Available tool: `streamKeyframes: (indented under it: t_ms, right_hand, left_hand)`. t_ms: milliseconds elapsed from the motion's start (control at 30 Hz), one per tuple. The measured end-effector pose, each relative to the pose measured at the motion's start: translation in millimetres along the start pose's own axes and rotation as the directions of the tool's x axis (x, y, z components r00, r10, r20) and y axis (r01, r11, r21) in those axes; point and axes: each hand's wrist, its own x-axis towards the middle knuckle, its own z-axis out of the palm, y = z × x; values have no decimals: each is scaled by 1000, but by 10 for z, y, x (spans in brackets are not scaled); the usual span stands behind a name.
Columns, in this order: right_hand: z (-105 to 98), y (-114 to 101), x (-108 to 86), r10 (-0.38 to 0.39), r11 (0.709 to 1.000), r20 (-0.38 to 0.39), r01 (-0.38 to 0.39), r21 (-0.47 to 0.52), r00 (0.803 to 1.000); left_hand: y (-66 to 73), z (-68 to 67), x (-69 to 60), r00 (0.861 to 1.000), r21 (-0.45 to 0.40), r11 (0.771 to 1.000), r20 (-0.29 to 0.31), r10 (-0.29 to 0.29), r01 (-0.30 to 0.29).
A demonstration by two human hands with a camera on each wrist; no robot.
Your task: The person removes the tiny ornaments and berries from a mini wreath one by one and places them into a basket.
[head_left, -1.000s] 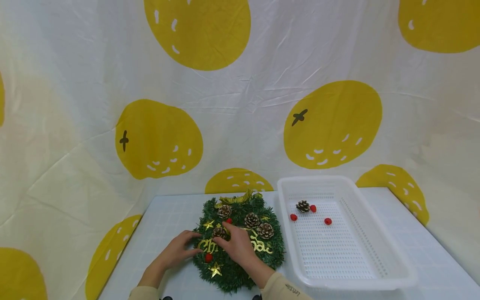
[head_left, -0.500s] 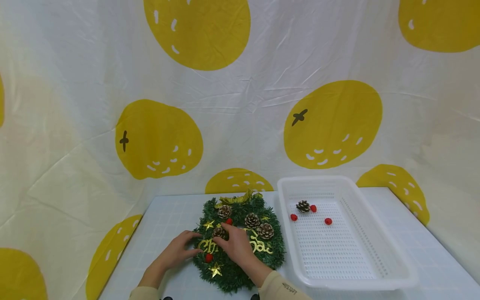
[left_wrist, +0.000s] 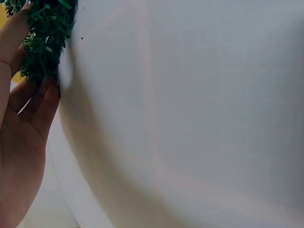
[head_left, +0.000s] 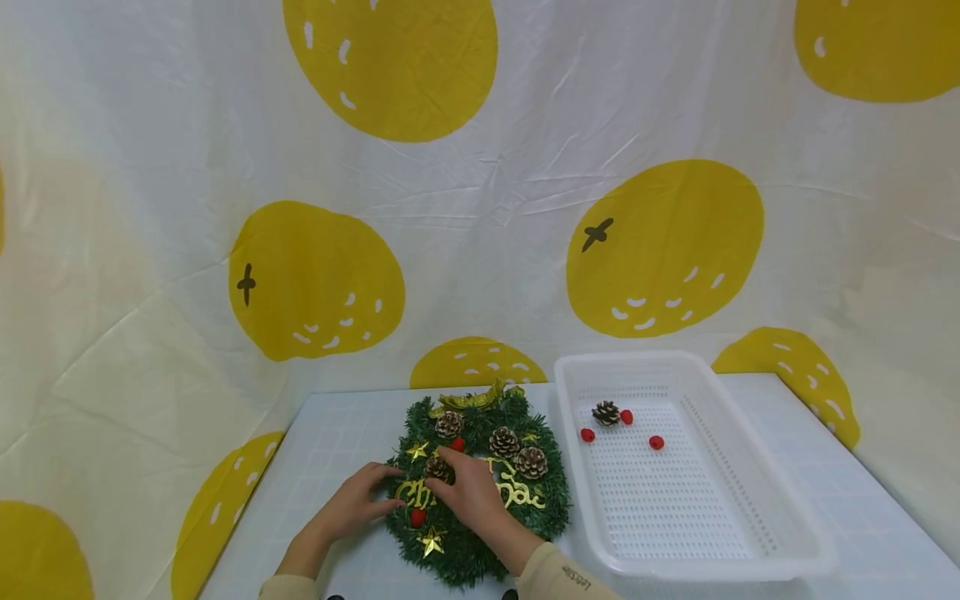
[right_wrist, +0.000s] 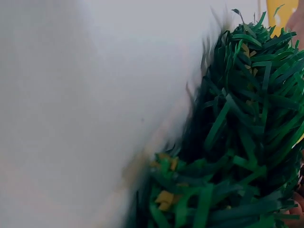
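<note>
A green tinsel wreath (head_left: pixel 465 558) lies on the table, with gold lettering (head_left: pixel 520 493), gold stars (head_left: pixel 431 542), a gold bow (head_left: pixel 471 401) and red berries (head_left: pixel 417 517) on it. My left hand (head_left: pixel 352 502) holds the wreath's left edge; in the left wrist view, its fingers (left_wrist: pixel 46 107) curl round the tinsel. Over the wreath's left inner part, my right hand (head_left: pixel 474 496) pinches a pine cone (head_left: pixel 438 469) between thumb and forefinger. Other pine cones (head_left: pixel 505 442) sit at the wreath's top and right. The right wrist view shows mostly tinsel (right_wrist: pixel 242 128).
Right of the wreath stands a white plastic basket (head_left: pixel 780 508). Inside it lie one pine cone (head_left: pixel 606 413) and loose red berries (head_left: pixel 656 442). Behind the white table (head_left: pixel 337 433) hangs a cloth (head_left: pixel 480 275) printed with yellow fruit.
The right hand's fingertips have shifted slightly left around the pine cone. My left hand stays at the wreath's edge, and the basket's contents look the same.
</note>
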Motion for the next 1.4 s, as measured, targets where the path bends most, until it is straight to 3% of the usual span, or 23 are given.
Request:
streamKeyframes:
  t_ms: [367,667,933,1400]
  right_hand:
    - [-39,-45,-41,5,999,-17,-4,41,1000]
    - [-179,-131,-46,-10,998,-63,14,68,998]
    - [-350,-242,14,18,995,-94,-9,98,995]
    - [-793,-428,237,43,998,-210,-35,45,977]
  left_hand:
    - [-20,38,-4,1000,-6,1000,7,-25,25]
    - [16,19,-26,1000,-1,1000,7,-10,10]
    - [22,22,-25,1000,2,1000,1,-8,8]
    - [1,13,-4,1000,36,999,-22,13,-12]
